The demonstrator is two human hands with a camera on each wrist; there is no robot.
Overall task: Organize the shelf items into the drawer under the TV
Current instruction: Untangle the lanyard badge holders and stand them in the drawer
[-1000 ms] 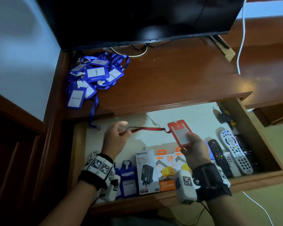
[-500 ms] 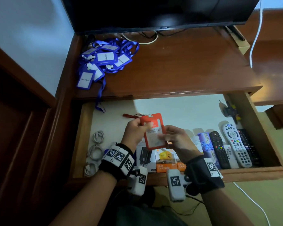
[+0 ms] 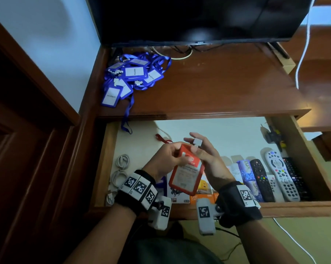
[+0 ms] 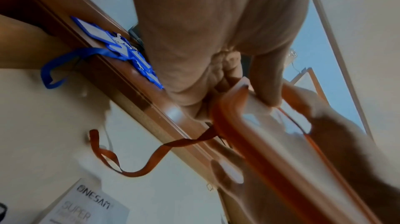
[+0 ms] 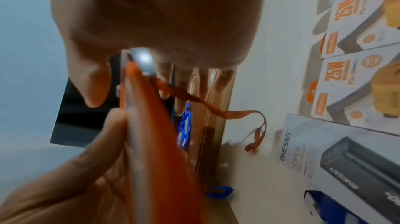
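While both hands held the red badge [image 3: 186,173] above the open drawer [image 3: 227,205], it hung tilted, its lower end over the charger boxes [image 3: 200,193] at the front rail. The left hand [image 3: 166,161] pinched the badge's upper left edge between thumb and curled fingers; the right hand [image 3: 204,157] gripped the upper right edge, thumb on the face, two fingers stretched past the white clip [image 3: 196,141]. A red strap [image 3: 161,139] trailed from the top down onto the pale drawer floor behind. That back floor lay bare up to the shelf edge [image 3: 199,114]; cables [image 3: 120,168] lined the left wall, remotes [image 3: 279,178] the right. Blue badges [image 3: 130,79] sat piled on the shelf's left corner under the TV [image 3: 199,18], one strap hanging over the edge. Half a second before, the badge had stood nearly upright and flat to the camera; since then it had tipped, and the right fingers had opened outward.
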